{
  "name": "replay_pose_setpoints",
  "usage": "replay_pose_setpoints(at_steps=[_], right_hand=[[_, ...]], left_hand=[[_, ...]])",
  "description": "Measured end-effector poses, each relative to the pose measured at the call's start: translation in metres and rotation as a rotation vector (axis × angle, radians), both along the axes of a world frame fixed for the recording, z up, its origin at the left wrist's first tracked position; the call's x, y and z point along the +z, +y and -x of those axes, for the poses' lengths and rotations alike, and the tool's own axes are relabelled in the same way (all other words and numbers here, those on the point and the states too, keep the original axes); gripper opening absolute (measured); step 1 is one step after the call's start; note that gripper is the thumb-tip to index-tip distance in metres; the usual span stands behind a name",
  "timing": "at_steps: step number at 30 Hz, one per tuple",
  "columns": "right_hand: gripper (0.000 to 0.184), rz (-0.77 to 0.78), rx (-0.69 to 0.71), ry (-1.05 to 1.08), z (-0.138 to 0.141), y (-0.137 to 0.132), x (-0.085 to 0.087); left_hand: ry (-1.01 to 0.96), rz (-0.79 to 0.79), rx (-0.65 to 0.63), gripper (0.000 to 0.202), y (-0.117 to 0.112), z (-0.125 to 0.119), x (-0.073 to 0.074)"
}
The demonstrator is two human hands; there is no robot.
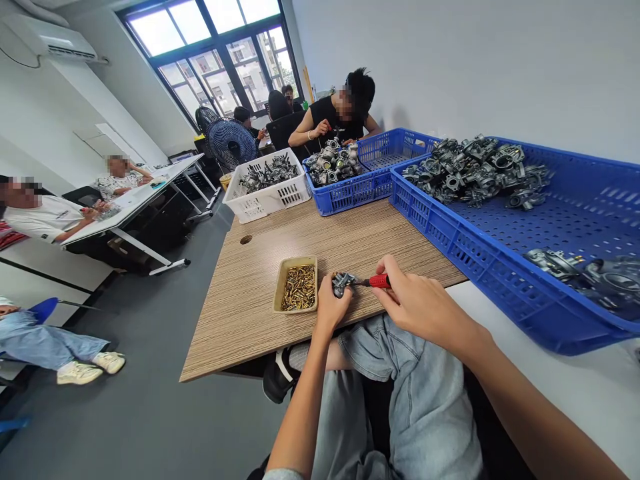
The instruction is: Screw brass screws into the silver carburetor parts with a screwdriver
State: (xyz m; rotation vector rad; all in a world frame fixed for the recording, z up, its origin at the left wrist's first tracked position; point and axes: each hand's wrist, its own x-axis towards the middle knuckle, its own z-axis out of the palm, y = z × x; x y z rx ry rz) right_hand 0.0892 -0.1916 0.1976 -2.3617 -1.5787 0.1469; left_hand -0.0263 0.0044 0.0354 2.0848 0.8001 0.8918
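Observation:
Near the front edge of the wooden table (240, 300), my left hand (331, 308) is closed around a grey metal casting (342, 283), which looks like a carburetor body. My right hand (407, 293) grips the red handle of a screwdriver (379, 281). Its shaft points left and the tip reaches the casting; the exact contact point is too small to make out. Just left of my left hand stands a small beige tray (277, 293) filled with small brass-coloured pieces (299, 288).
A large blue crate (475, 267) with metal castings (480, 170) lies to the right. Behind are a smaller blue crate (345, 198) and a white basket (267, 208), both holding metal parts. A co-worker (345, 110) sits across the table. A fan (231, 142) stands beyond.

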Motion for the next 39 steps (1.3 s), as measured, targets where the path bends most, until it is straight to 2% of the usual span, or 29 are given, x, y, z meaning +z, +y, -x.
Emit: replay_pose_setpoints(at_steps=[6, 15, 29, 33, 39], right_hand=[[0.015, 0.031, 0.014, -0.009, 0.0062, -0.0007, 0.0027], [0.021, 0.106, -0.091, -0.105, 0.0089, 0.0033, 0.0057], [0.027, 0.112, -0.195, -0.214, 0.0087, 0.0065, 0.0028], [0.024, 0.095, -0.165, -0.194, 0.0064, 0.0051, 0.0032], [0.018, 0.041, 0.011, -0.055, 0.0001, -0.0015, 0.0033]], left_hand=[[-0.003, -0.006, -0.001, 0.032, -0.001, -0.0001, 0.0022], [0.004, -0.006, 0.005, 0.032, 0.0003, 0.0002, 0.0001], [-0.014, 0.005, 0.004, 0.033, 0.0008, -0.0002, -0.0009], [-0.01, -0.008, -0.003, 0.032, 0.0013, 0.0002, -0.0013], [-0.008, -0.018, 0.004, 0.035, 0.0029, 0.0002, -0.0043]])
